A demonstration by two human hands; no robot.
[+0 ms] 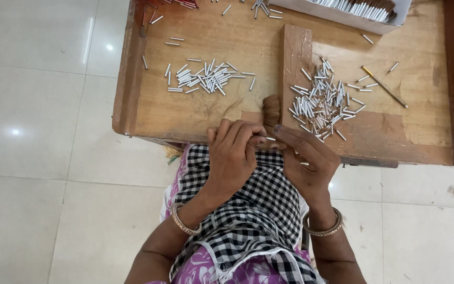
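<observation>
Both hands met at the desk [195, 118] edge: left hand [232, 158] and right hand [306, 160] pinched one small white tube [268, 138] between them. A loosened grip could drop it into the checked lap.

Worktop [227, 113]: tube pile [203, 78] at 11 o'clock of the hands [269, 150].
Second pile [321, 102]: 1 o'clock.
Box [353, 13]: 12 o'clock, far edge.
</observation>
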